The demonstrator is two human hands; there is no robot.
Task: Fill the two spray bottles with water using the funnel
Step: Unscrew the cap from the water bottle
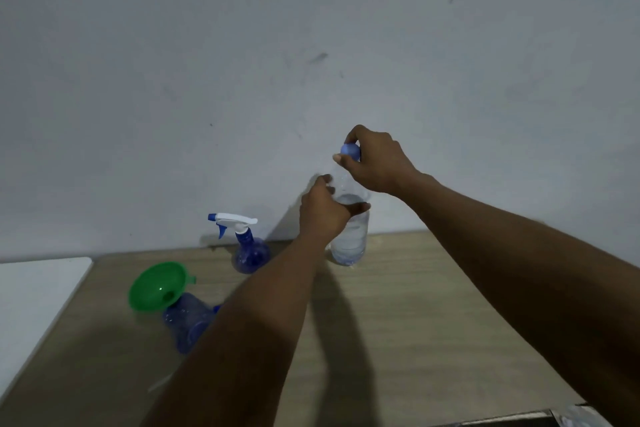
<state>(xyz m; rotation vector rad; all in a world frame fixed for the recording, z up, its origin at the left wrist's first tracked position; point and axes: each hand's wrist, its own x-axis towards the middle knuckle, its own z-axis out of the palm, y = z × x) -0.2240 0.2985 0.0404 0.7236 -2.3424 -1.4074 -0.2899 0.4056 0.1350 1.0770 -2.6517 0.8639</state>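
A clear water bottle stands near the table's back edge, partly full. My left hand grips its upper body. My right hand pinches the bottle's blue cap at the top. A blue spray bottle with a white and blue trigger head stands to the left by the wall. A second blue spray bottle has no trigger head; a green funnel sits in its neck, and my left forearm covers part of it.
The wooden table meets a pale wall at the back. A white surface adjoins the table on the left. A pale object shows faintly under my left forearm near the front edge.
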